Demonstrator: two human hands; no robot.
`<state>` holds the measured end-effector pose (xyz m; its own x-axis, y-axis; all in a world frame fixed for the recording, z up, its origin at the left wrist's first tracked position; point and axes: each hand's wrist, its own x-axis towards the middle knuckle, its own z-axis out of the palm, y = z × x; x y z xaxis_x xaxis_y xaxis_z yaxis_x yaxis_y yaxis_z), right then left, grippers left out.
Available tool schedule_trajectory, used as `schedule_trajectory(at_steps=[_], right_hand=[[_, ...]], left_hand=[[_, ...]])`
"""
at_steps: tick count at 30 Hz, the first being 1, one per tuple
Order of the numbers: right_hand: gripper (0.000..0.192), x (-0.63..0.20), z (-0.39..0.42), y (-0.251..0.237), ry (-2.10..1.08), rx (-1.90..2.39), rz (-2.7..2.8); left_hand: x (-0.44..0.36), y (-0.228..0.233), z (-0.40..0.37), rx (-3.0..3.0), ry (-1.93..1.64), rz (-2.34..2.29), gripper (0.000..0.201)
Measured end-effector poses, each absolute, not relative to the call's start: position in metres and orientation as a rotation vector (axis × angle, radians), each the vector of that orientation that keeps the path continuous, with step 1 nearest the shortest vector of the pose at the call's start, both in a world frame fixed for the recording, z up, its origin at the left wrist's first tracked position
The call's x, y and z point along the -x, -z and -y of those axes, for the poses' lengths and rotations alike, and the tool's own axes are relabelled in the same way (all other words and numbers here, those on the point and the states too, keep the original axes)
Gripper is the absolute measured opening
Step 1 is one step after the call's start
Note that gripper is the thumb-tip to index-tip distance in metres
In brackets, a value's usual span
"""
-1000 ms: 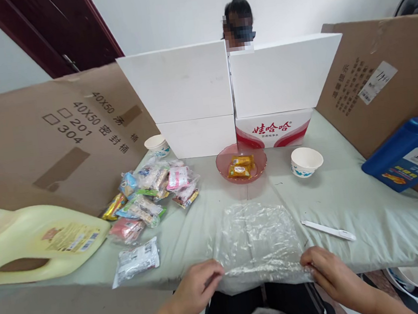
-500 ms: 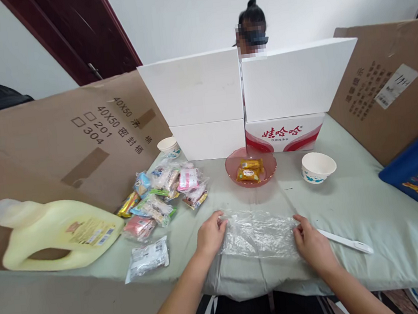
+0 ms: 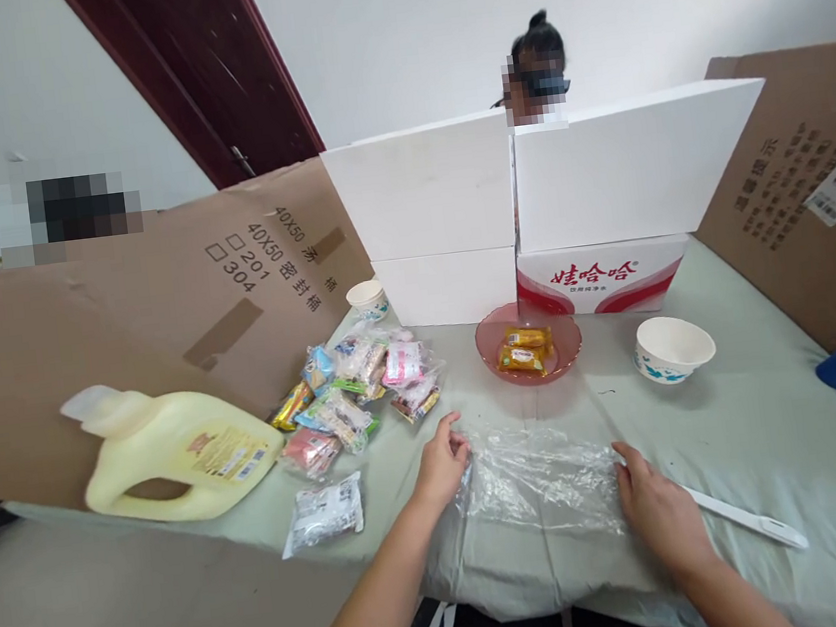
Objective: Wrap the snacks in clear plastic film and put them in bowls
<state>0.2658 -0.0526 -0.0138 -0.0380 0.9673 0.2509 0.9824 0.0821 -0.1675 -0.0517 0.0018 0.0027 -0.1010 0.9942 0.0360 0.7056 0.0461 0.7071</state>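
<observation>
We note clear plastic bag now folded shorter than a second ago, flat on green cloth before pink bowl. Left hand and right hand pinch its side edges, pressing fold down.

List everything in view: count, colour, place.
plastic sheet: 1, clear, between the hands
snack packets: a pile, mixed colours, left of bowl
pink bowl: 1, holds yellow packets
paper cups: 2, white, right and back left
jug: 1, pale yellow, lying left
white stick: 1, by right hand
boxes: white, stacked at back
left hand: on sheet's left edge
right hand: on sheet's right edge
</observation>
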Motion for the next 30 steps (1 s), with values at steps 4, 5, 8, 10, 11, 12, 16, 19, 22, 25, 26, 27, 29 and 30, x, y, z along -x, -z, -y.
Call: schedule_trajectory(at_steps=[4, 5, 8, 10, 11, 12, 16, 19, 22, 25, 26, 27, 29, 30], right_hand=[[0.031, -0.265, 0.052, 0.012, 0.142, 1.975, 2.106], [0.031, -0.265, 0.051, 0.011, 0.172, 1.974, 2.104], [0.031, -0.267, 0.050, 0.008, 0.282, 1.971, 2.073], [0.031, -0.268, 0.048, 0.008, 0.320, 1.983, 2.058], [0.031, -0.268, 0.047, 0.009, 0.315, 1.993, 2.060], [0.031, -0.268, 0.045, 0.010, 0.297, 2.003, 2.071], [0.031, -0.268, 0.039, 0.017, 0.196, 2.042, 2.112], [0.032, -0.272, 0.037, 0.012, 0.172, 2.066, 2.051], [0.033, -0.270, 0.040, -0.003, 0.240, 1.945, 1.978], [0.030, -0.247, 0.045, -0.017, 0.197, 1.685, 2.069], [0.030, -0.236, 0.046, -0.018, 0.134, 1.593, 2.144], [0.031, -0.226, 0.046, -0.018, 0.061, 1.505, 2.236], [0.039, -0.211, 0.043, -0.012, -0.073, 1.381, 2.415], [0.048, -0.208, 0.041, -0.007, -0.123, 1.377, 2.475]], left_hand=[[0.043, -0.007, -0.005, -1.778, -0.719, -1.999, 0.031], [0.041, -0.010, -0.006, -1.806, -0.682, -2.025, 0.025], [0.035, -0.019, -0.008, -1.897, -0.568, -2.084, 0.010], [0.032, -0.023, -0.011, -1.950, -0.496, -2.118, 0.012], [0.030, -0.024, -0.013, -1.971, -0.460, -2.135, 0.014], [0.029, -0.024, -0.015, -1.991, -0.423, -2.151, 0.015], [0.026, -0.021, -0.022, -2.064, -0.287, -2.189, 0.015], [0.025, -0.023, -0.019, -2.108, -0.262, -2.218, 0.018], [0.018, -0.032, -0.006, -2.261, -0.439, -2.228, 0.022], [0.003, -0.036, 0.010, -2.537, -0.622, -1.844, 0.026], [-0.002, -0.035, 0.013, -2.595, -0.609, -1.652, 0.025], [-0.006, -0.032, 0.015, -2.630, -0.570, -1.484, 0.024], [-0.008, -0.022, 0.015, -2.659, -0.449, -1.293, 0.033], [-0.005, -0.017, 0.013, -2.664, -0.382, -1.271, 0.045]])
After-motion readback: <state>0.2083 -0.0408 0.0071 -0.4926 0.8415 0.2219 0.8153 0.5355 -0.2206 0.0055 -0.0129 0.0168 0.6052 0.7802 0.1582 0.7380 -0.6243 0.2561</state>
